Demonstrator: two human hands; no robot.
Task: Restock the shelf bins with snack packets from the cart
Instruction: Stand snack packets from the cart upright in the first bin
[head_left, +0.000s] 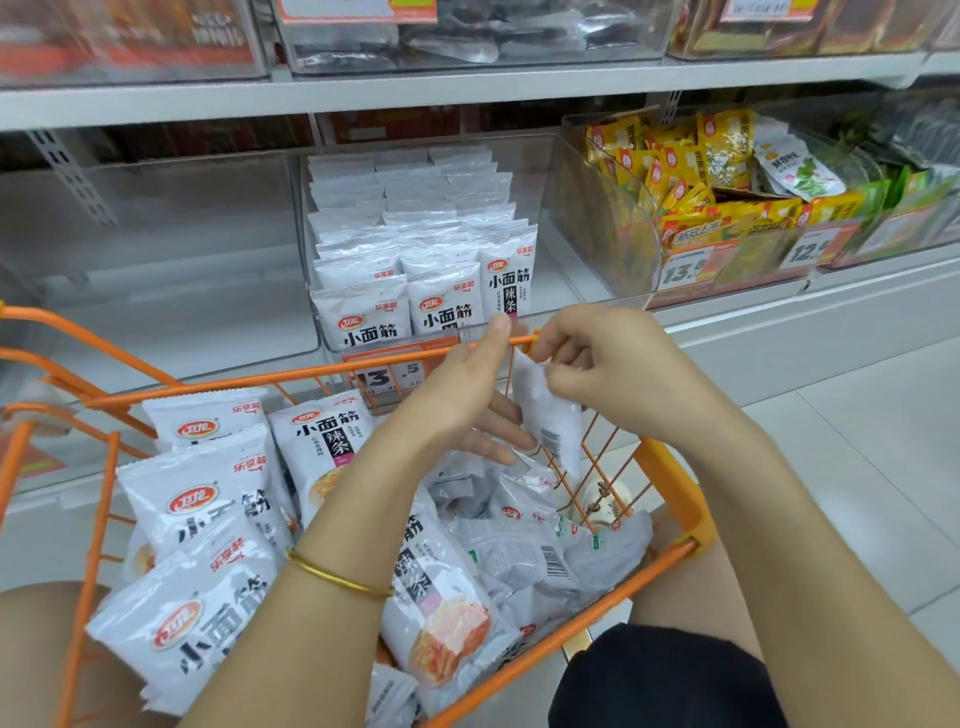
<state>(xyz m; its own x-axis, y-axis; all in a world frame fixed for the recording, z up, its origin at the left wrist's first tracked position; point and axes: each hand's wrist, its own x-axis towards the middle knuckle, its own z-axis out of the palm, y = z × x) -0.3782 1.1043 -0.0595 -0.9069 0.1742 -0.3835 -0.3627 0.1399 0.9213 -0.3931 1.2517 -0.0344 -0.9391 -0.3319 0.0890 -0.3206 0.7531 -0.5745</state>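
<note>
Fingers of our right hand (613, 374) pinch the snack packet (551, 415) by its top, long axis near upright; our left hand (467, 400) rests straight-fingered against it. The shelf bin (540, 156) lies at eleven o'clock.

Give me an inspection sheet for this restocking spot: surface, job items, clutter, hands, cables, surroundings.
Surface: pale metal shelf, tiled floor.
Job's things: orange wire cart full of white snack packets; clear plastic shelf bin holds upright rows of them.
Clutter: nothing seen.
Hands: right hand pinches a small white packet by its top; left hand open beside it.
Cables: nothing seen.
Surroundings: clear bin of yellow packets at right; another clear bin at left.
</note>
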